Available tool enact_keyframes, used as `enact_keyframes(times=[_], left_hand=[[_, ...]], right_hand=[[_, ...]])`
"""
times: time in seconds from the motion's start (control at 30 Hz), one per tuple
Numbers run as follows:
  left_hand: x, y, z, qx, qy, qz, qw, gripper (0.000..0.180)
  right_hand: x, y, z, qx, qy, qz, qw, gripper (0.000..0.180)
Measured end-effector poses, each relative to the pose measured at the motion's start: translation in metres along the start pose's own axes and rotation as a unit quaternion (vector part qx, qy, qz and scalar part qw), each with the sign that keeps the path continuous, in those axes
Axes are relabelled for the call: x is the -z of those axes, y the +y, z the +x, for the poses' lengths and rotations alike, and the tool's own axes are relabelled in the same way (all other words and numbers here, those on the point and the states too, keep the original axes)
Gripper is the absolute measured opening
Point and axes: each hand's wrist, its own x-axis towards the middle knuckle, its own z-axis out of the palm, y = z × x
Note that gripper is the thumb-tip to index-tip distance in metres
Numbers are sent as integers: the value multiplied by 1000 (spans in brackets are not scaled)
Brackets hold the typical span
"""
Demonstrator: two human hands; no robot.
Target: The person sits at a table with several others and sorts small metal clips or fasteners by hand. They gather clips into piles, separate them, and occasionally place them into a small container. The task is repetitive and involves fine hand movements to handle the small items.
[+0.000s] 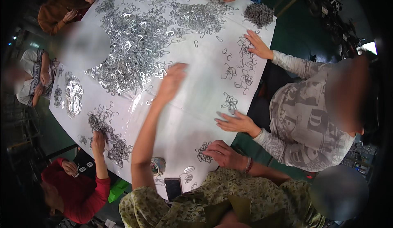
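My left hand is stretched across the white table, beside the right edge of a big heap of shiny metal clips. Motion smears its fingers, and I cannot tell whether it holds anything. Close to my body, my right hand has its fingers bent together at a small pile of dark wire hooks. What lies between those fingertips is too small to make out. A few clips lie between my arms, near the table's front edge.
A phone and a small tub sit by my left forearm. At right, a person in a grey patterned top spreads both hands beside wire hooks. A person in red reaches into another pile. Others sit around the table.
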Motion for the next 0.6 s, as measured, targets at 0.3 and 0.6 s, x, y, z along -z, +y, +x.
enact_keyframes(times=[0.3, 0.6], left_hand=[[-210, -1, 137, -65, 13, 296, 953, 69], [-208, 15, 163, -114, -11, 291, 950, 73]], right_hand=[[103, 107, 71, -231, 307, -69, 920, 27], [131, 300, 51, -381, 281, -374, 797, 62]])
